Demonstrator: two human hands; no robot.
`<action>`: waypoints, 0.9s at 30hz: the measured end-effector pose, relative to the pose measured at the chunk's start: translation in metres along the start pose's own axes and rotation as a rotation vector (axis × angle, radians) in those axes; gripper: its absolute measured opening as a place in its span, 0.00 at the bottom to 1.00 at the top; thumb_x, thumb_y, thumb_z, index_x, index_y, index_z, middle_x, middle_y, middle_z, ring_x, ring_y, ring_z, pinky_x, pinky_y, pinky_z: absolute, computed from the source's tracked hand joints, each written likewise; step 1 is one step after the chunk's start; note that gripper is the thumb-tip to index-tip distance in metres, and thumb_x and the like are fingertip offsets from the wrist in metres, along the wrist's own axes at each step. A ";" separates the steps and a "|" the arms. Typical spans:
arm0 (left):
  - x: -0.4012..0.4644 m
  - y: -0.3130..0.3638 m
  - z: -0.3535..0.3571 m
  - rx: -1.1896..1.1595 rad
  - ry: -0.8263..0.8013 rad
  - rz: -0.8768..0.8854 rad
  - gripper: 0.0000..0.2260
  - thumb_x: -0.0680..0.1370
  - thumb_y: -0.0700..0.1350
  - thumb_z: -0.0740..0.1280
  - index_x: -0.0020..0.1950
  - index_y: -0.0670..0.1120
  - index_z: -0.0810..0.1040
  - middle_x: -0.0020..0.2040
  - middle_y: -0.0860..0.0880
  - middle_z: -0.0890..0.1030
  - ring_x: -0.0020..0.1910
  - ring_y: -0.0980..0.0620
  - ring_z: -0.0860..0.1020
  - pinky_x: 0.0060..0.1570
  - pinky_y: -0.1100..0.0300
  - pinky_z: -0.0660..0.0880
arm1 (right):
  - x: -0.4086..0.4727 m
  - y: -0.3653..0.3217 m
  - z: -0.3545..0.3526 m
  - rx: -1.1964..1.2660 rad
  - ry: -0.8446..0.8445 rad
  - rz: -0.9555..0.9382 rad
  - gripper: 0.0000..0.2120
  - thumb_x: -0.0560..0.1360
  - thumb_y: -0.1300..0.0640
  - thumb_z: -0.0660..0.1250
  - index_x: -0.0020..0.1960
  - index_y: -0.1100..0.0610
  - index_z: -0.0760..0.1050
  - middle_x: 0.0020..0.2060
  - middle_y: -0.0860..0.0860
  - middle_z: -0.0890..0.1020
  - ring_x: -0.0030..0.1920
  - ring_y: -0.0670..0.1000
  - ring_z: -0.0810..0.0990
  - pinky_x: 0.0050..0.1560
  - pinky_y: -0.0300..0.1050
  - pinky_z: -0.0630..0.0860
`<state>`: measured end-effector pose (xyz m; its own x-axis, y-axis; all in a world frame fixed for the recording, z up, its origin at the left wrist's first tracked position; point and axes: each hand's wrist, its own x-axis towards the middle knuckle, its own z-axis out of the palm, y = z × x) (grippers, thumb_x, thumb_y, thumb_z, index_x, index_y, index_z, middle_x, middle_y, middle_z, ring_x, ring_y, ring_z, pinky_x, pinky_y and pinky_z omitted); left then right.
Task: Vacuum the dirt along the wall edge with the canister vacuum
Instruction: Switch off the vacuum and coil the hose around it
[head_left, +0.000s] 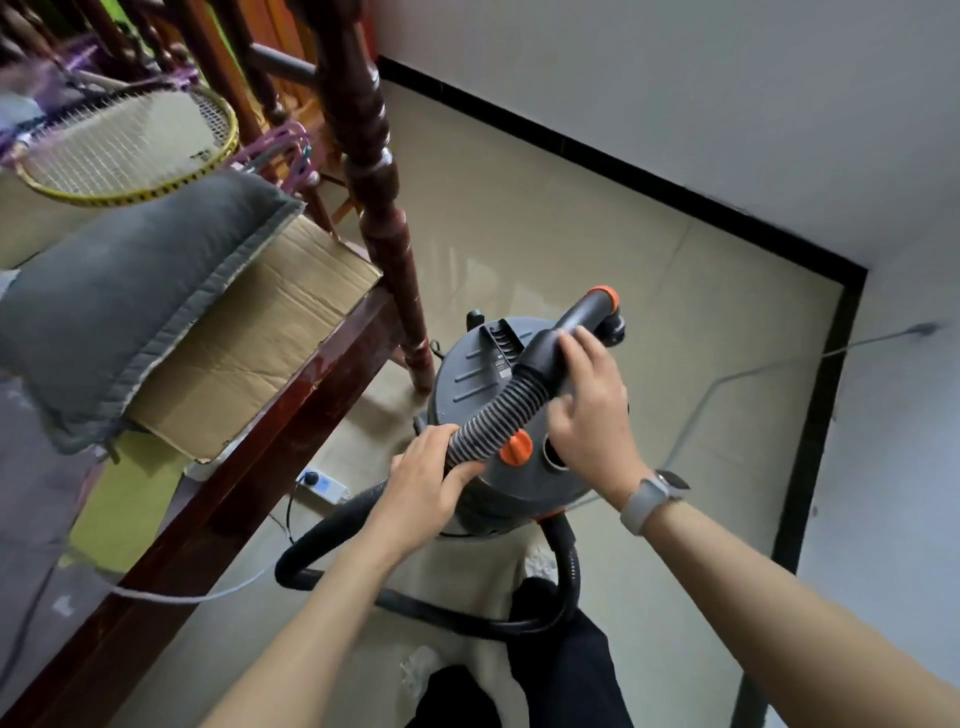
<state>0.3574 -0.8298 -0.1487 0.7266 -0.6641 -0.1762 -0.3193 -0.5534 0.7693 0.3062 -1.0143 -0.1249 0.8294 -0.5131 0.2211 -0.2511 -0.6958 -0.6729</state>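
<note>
- Left hand (423, 488): grip curled round the ribbed hose (493, 418), low on its length, beside the orange knob (516, 449).
- Right hand (589, 410): grip wrapped over the black hose handle (563, 338) with the orange-ringed end; grey watch (649, 501) on the wrist.
- Canister vacuum (488, 374): grey, upright on the tiled floor (597, 223), beside the wooden bed's post (387, 218) and near the black baseboard (810, 415).
- Bed top: grey cushion (130, 296), cardboard (260, 332), badminton racket (130, 145).
- Floor: white power strip (322, 484).

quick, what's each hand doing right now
Left hand: fingers curled round the black ribbed vacuum hose, holding it.
Right hand: fingers on the hose's black rigid cuff above the grey canister vacuum; grip cannot be told.
</note>
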 end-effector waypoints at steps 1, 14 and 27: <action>0.011 0.008 0.000 0.004 0.002 0.011 0.13 0.79 0.47 0.63 0.63 0.48 0.69 0.53 0.55 0.70 0.55 0.51 0.71 0.58 0.48 0.68 | 0.005 0.004 -0.003 -0.188 -0.026 -0.199 0.26 0.65 0.66 0.59 0.64 0.63 0.74 0.65 0.63 0.71 0.68 0.63 0.69 0.69 0.56 0.61; 0.125 -0.035 0.017 0.076 -0.180 -0.259 0.20 0.76 0.44 0.69 0.67 0.46 0.69 0.59 0.51 0.74 0.61 0.51 0.72 0.57 0.60 0.67 | 0.144 0.133 -0.024 -0.653 -0.545 -0.393 0.19 0.76 0.52 0.66 0.64 0.58 0.70 0.58 0.53 0.76 0.64 0.54 0.73 0.73 0.63 0.46; 0.228 -0.008 0.045 0.192 0.138 -0.013 0.15 0.77 0.52 0.66 0.61 0.48 0.74 0.55 0.50 0.79 0.56 0.47 0.75 0.56 0.52 0.67 | 0.176 0.154 0.033 -0.506 -0.629 -0.496 0.24 0.76 0.45 0.63 0.67 0.55 0.67 0.49 0.55 0.75 0.49 0.58 0.76 0.44 0.51 0.71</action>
<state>0.4983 -0.9997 -0.2228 0.8033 -0.5888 -0.0891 -0.4102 -0.6556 0.6339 0.4299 -1.1947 -0.2132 0.9794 0.1616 -0.1207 0.1377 -0.9729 -0.1855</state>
